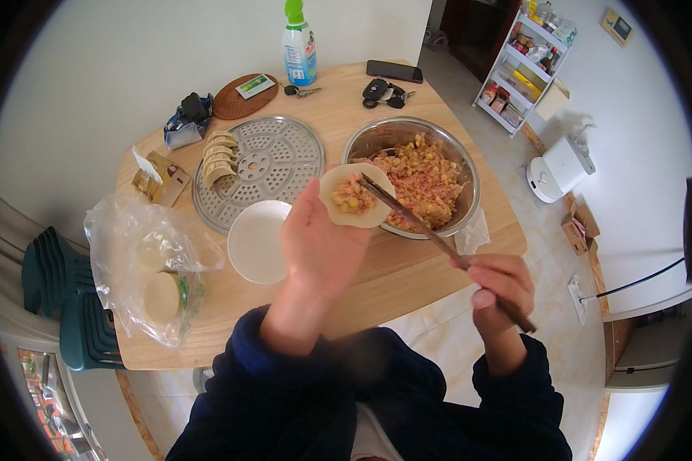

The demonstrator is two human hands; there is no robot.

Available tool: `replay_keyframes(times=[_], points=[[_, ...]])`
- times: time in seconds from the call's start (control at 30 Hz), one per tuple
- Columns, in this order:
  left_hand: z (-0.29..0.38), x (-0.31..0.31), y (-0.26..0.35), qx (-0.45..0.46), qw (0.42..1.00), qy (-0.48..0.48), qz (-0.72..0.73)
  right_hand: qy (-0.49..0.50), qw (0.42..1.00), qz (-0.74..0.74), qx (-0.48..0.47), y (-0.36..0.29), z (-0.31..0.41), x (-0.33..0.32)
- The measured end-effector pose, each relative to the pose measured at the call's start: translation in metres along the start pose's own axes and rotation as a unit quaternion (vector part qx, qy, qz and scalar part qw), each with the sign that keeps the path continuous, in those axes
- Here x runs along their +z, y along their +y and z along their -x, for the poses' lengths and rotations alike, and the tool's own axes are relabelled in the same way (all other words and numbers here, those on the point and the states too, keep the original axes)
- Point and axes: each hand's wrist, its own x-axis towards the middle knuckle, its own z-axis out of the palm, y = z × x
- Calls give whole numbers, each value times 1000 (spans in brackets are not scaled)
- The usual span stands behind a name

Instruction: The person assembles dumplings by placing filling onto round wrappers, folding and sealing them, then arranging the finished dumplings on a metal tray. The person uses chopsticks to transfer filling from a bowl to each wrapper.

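A round dumpling wrapper [330, 208] rests on the fingers of my left hand [326, 248], with a mound of meat-and-corn filling [352, 196] on it. My right hand [501, 288] grips dark wooden chopsticks [427, 230], whose tips touch the filling. Behind the wrapper stands a steel bowl [474, 173] holding more of the pink filling with corn [427, 184]. A row of several folded dumplings [219, 158] lies at the left of a perforated steel steamer plate [282, 155]. Partly hidden by my left hand is a white bowl [256, 242].
A clear plastic bag [144, 230] with a stack of wrappers [162, 297] lies on the wooden table [380, 282] at left. Farther back are a tissue pack [161, 176], a woven mat [230, 104], a spray bottle [301, 55], car keys [383, 92] and a phone [395, 71].
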Motion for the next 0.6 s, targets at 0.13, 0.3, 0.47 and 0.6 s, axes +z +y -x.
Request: replay_keyframes(times=[0.13,0.3,0.47,0.6], points=[[0,-2,1,-19,998,-51,3,-67,996,32,-42,-9,-1,5],[0,1,-3,-1,999,-7,-46,-121,989,31,-84,-14,-11,-9],[0,5,-3,8,999,5,-50,-38,996,61,-61,-16,-22,-24],[1,8,-5,6,999,16,-46,168,916,-227,284,-7,-24,-3]])
